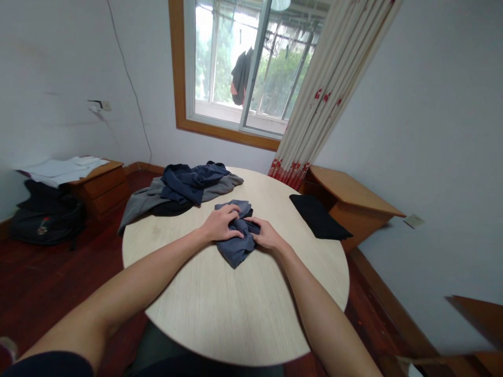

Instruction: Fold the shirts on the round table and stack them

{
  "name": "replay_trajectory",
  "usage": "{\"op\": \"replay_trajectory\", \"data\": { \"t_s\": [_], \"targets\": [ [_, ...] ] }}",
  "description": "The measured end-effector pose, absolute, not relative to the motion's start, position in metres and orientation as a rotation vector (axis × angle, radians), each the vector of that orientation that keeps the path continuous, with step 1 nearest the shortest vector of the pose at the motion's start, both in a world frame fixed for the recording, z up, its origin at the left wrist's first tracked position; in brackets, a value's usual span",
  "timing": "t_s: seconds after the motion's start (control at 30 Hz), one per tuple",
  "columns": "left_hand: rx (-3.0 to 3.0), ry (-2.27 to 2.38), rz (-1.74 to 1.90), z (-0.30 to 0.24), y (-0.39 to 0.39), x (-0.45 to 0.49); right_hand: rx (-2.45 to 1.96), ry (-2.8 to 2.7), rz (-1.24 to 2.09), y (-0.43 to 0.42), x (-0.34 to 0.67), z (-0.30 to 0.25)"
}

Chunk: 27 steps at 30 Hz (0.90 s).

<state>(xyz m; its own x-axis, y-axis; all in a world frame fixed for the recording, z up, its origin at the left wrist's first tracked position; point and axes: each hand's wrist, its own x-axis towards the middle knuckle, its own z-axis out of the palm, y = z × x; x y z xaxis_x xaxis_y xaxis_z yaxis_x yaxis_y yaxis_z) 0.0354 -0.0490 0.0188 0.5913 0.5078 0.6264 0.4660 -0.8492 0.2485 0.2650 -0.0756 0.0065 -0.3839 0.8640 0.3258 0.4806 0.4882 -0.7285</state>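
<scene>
A blue-grey garment (pixel 234 253) lies bunched and partly folded on the round table, with a darker part tucked in its middle. My left hand (pixel 221 224) rests over its left side, fingers curled on the cloth and thumb across the front. On the other side, my right hand (pixel 268 234) grips a bundled edge between thumb and fingers. The kind of garment cannot be told from its folds.
On the pale round table (pixel 231 324), a heap of dark blue and grey clothes (pixel 184 183) lies at the back left. A folded black garment (pixel 319 215) lies at the right edge. Wooden cabinets (pixel 353 191) and a black bag (pixel 47 217) stand nearby.
</scene>
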Motion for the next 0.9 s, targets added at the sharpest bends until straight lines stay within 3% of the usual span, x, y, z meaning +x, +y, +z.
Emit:
{"op": "replay_trajectory", "data": {
  "t_s": [0.9],
  "targets": [
    [2.691,0.779,1.106,0.0196,-0.0476,0.0374,-1.151,-2.031,0.685,-0.0792,0.2642,0.0115]
  ]
}}
